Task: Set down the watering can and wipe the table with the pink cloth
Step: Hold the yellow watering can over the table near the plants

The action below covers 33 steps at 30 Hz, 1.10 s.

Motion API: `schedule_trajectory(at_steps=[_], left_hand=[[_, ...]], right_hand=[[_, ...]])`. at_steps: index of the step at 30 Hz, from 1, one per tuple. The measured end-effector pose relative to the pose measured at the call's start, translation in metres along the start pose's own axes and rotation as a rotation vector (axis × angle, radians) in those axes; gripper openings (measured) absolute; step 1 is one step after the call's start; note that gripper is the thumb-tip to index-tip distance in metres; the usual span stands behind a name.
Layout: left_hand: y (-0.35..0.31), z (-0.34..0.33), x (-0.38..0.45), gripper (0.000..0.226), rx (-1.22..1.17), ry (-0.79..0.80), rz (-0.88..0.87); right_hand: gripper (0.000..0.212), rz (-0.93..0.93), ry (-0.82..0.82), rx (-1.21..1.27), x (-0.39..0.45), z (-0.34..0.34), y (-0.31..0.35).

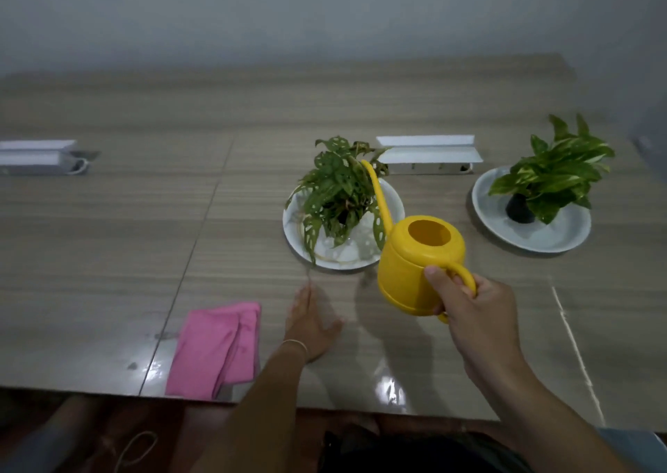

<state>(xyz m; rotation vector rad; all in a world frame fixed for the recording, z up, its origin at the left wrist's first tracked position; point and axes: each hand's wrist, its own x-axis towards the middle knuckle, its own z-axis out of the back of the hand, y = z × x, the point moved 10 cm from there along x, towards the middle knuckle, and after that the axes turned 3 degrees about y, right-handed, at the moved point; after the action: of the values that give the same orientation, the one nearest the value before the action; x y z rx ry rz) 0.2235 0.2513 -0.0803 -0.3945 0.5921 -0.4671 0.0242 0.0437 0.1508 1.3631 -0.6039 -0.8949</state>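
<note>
The right hand (472, 310) grips the handle of the yellow watering can (420, 263), fingers curled through the loop and thumb on top. The can is held clear of the desk (108, 238), roughly upright, with its long spout pointing away from the person and up over the near plate (391, 198). Its fill opening faces up; whether water remains inside cannot be told.

The left hand (310, 324) rests flat on the desk, fingers extended, holding nothing. The pink cloth (216, 348) lies folded on the desk just beside this hand, on its left, close to the near edge. Its long axis runs from the near edge away from the person, tilted slightly to the right. The left hand is much the nearer hand to the cloth; the right hand is occupied and lies well apart from it.

Containers: the near plate carries a small plant with perforated leaves (335, 191). A second plate (534, 238) stands further right and carries a variegated plant (556, 173) in a dark pot. The bare desk below and right of the can appears the likely set-down area, between the two plates.
</note>
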Motion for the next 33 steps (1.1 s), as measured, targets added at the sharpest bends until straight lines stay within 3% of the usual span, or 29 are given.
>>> schedule_trajectory(at_steps=[8, 20, 33], left_hand=[[-0.001, -0.010, -0.002, 0.129, 0.119, 0.080, 0.052], [-0.002, -0.009, -0.004, 0.128, 0.150, 0.073, 0.058], [-0.004, -0.006, -0.007, 0.129, 0.130, 0.102, 0.050]], right_hand=[[0.046, -0.020, 0.011, -0.062, -0.004, -0.016, 0.016], [0.046, 0.052, -0.020, -0.070, -0.002, 0.018, 0.071], [0.048, 0.072, 0.107, -0.024, 0.006, -0.038, 0.082]])
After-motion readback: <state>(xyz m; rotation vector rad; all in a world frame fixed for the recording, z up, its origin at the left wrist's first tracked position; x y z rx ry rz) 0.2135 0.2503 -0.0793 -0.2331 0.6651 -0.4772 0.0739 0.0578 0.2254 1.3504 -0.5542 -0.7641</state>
